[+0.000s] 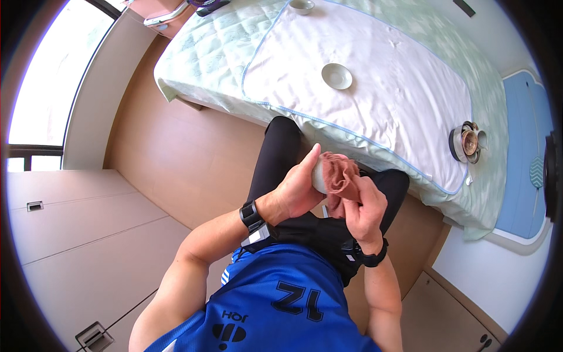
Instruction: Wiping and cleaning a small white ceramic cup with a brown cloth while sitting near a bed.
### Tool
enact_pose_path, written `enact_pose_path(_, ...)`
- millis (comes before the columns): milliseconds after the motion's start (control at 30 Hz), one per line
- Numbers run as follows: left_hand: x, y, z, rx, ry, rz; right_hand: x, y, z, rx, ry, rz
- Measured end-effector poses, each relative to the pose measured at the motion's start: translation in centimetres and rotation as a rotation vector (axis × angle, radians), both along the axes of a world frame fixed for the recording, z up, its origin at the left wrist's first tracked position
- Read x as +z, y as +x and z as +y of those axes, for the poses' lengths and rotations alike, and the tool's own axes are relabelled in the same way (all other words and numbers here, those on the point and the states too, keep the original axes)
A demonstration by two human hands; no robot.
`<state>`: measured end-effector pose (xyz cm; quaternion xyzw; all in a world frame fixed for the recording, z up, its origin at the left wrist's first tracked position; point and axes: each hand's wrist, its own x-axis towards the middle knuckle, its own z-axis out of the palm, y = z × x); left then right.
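My left hand (301,189) is shut around a pale bowl or cup (318,177), whose near side shows beside the fingers. My right hand (366,207) grips a reddish-brown cloth (341,176) that lies bunched over the vessel's right side and hangs down below it. Both hands are above my lap at the bed's edge. Farther off, a small pale dish (337,76) rests on the white, blue-edged sheet (286,66). The cloth hides much of the held vessel, so its exact shape cannot be told.
Another pale bowl (301,5) stands at the sheet's far edge. Several nested bowls and cups (469,143) are at the right. A pink case (165,13) stands beyond the bed's left corner. The blue headboard (523,154) bounds the bed, and a cabinet (88,211) is at left.
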<state>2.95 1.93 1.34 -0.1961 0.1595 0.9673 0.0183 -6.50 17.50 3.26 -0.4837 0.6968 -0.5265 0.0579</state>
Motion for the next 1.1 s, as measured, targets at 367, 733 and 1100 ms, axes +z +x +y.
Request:
enact_pose_path(367, 1.5, 0.6, -1.1, -0.007, -0.289, -0.177, -0.8, -0.6, 0.5, -0.246, 0.069, -0.386)
enact_pose_path(733, 0.8, -0.8, -1.8, 0.161, -0.343, -0.064, -1.1, -0.6, -2.1, -0.171, -0.335, -1.320)
enact_pose_path(1100, 2.4, -0.4, -2.9, 0.171, -1.828, 0.140, -0.3, -0.5, -1.9, -0.242, -0.308, -1.198)
